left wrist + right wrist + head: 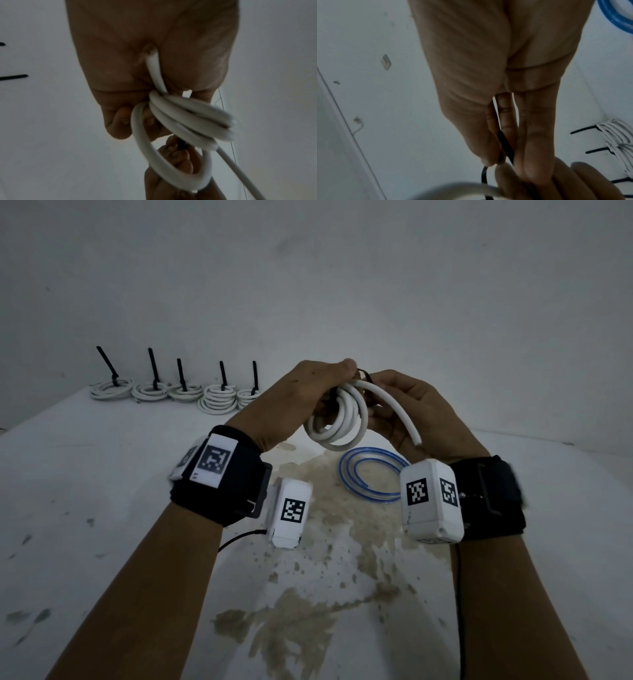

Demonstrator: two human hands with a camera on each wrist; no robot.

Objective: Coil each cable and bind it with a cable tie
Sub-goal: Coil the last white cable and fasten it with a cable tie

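A white cable wound into a coil hangs in the air above the table, one loose end curving down to the right. My left hand grips the coil's top, fingers curled round the loops. My right hand meets it from the right and pinches a black cable tie between thumb and fingers; the tie shows as a small dark loop at the coil's top. A blue cable lies coiled on the table below the hands.
Several white coils, each bound with a black tie standing upright, line the table's far left by the wall. The white table has brown worn patches in the middle. A thin black wire runs from the left wrist camera.
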